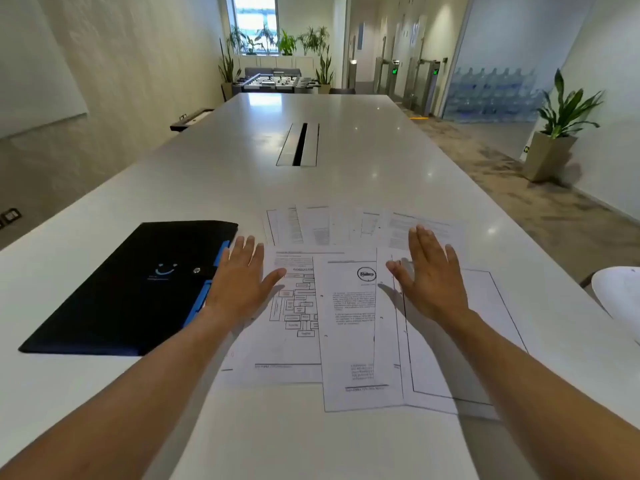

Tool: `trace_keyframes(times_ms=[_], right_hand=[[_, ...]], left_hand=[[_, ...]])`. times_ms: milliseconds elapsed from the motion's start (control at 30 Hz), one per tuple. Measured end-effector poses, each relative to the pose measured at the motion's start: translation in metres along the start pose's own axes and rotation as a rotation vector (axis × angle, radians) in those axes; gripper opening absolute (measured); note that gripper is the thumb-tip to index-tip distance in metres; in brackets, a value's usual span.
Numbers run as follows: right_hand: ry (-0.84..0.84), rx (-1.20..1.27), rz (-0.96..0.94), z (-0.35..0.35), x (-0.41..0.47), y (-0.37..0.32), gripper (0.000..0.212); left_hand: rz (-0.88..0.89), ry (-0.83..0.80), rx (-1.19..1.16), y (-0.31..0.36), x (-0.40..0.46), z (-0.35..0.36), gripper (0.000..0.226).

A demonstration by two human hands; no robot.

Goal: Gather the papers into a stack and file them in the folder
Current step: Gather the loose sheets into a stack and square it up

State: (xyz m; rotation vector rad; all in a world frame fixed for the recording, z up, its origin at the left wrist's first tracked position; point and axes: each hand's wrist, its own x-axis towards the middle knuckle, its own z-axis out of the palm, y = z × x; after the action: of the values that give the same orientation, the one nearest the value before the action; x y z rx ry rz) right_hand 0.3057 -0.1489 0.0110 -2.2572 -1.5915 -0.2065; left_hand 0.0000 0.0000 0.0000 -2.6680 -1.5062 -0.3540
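While both arms reach forward over the white tabletop point(346, 140), the person's 2 hands hover flat, palms down, above a loose spread of papers point(346, 323). From the head view, the left hand point(239, 282) sits at the left margin of the spread, its fingers point(242, 252) straight and close together with the thumb splayed out over a sheet bearing a boxed flowchart; it holds nothing. The right hand point(429, 282) is over the right part of the spread, fingers point(424, 247) likewise extended, thumb pointing inward, also holding nothing. Whether either palm presses on the sheets or floats just above them I cannot tell, though a shadow falls beneath each thumb.

Between the 2 hands lies a page with a round black logo near its top and blocks of text below. The papers overlap one another untidily: a farther row fans out beyond the fingertips, a nearer row lies under and between the wrists, and the rightmost sheet shows a ruled border. All are white with black print, lying flat.

Just left of the left hand rests the folder point(131, 289), black, closed, with a blue edge strip, a snap button and a small smile mark on its cover.
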Motion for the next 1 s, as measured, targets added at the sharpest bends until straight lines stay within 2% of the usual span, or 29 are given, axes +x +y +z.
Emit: trace_keyframes(times_ms=[133, 233, 333, 467, 533, 833, 1000], right_hand=[[-0.071, 0.046, 0.082, 0.005, -0.016, 0.004, 0.088], [-0.061, -0.030, 0.172, 0.006, -0.024, 0.007, 0.076], [-0.081, -0.062, 0.341, 0.002, -0.030, 0.015, 0.064], [-0.111, -0.046, 0.591, -0.003, -0.036, 0.022, 0.069], [-0.148, -0.034, 0.659, -0.005, -0.037, 0.024, 0.073], [-0.156, 0.002, 0.628, -0.010, -0.032, 0.007, 0.068], [-0.173, 0.054, 0.574, -0.008, -0.029, -0.009, 0.069]], left_hand=[[-0.078, -0.089, -0.061, -0.001, -0.017, 0.020, 0.090], [-0.132, -0.108, -0.077, 0.001, -0.022, 0.025, 0.092], [-0.176, -0.119, -0.061, 0.003, -0.023, 0.023, 0.091], [-0.224, -0.108, -0.069, 0.006, -0.023, 0.020, 0.087], [-0.269, -0.077, -0.144, 0.008, -0.023, 0.019, 0.082], [-0.402, 0.077, -0.513, 0.028, -0.029, 0.012, 0.062], [-0.522, 0.157, -0.896, 0.041, -0.030, 0.002, 0.050]])
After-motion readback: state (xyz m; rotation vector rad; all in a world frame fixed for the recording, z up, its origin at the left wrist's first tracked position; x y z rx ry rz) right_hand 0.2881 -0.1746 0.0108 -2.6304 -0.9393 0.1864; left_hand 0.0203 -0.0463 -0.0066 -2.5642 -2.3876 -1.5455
